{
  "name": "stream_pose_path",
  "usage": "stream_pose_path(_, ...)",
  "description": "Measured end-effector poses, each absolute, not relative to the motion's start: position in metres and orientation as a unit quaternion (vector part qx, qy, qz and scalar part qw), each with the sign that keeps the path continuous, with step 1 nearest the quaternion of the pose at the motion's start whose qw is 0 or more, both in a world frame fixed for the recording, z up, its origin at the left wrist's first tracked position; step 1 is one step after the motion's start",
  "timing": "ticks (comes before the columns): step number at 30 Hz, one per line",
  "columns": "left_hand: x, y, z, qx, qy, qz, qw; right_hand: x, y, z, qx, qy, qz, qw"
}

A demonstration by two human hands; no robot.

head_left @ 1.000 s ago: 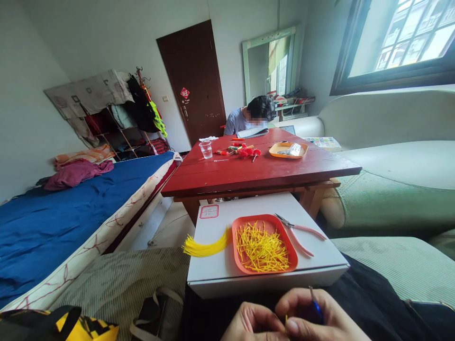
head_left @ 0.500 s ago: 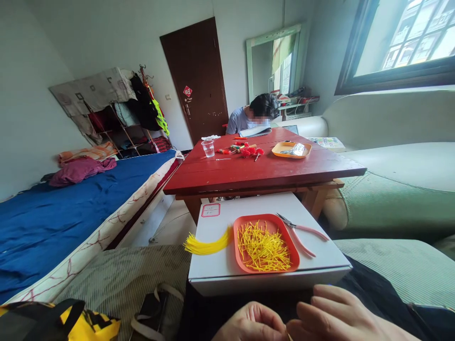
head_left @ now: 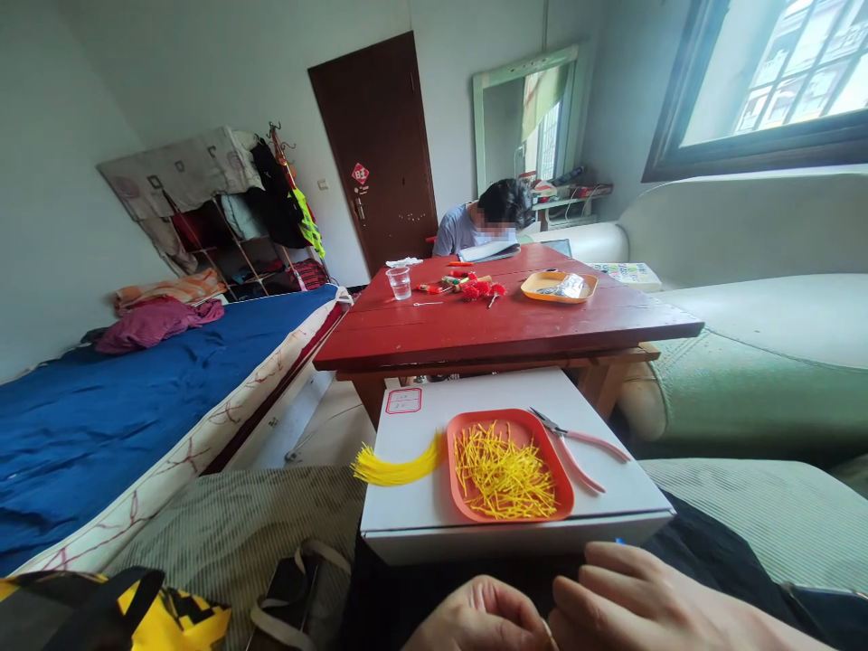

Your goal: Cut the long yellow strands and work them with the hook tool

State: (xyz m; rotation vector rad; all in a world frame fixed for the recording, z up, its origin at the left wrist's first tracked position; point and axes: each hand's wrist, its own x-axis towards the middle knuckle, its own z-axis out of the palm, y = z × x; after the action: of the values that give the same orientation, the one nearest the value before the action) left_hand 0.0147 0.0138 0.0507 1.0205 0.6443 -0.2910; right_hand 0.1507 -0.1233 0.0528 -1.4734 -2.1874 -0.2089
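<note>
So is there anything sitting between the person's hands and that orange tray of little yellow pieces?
Nothing on top blocks the way. The left hand and right hand sit low in front of the white box; only its near edge lies between them and the orange tray. The pink pliers lie right of the tray.

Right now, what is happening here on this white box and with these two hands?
The left hand and right hand meet at the bottom edge, pinching something small, too hidden to name. On the white box stand an orange tray of short yellow pieces, a yellow bundle and pink pliers. Another person sits behind the red table.
</note>
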Motion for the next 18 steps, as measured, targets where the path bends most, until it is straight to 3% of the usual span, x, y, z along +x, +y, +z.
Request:
stream_pose_path(12,-0.012,0.053,0.040,0.739,0.255,-0.053,0.622,0.162,-0.127,0.079,-0.561,-0.797,-0.122,0.187)
stream_pose_path(15,0.001,0.046,0.048,0.736,0.219,-0.025,0.640,0.161,-0.126,0.079,-0.568,-0.799,-0.109,0.166)
stream_pose_path(18,0.017,0.032,0.051,0.688,0.183,-0.075,0.698,0.160,-0.125,0.081,-0.566,-0.801,-0.100,0.167)
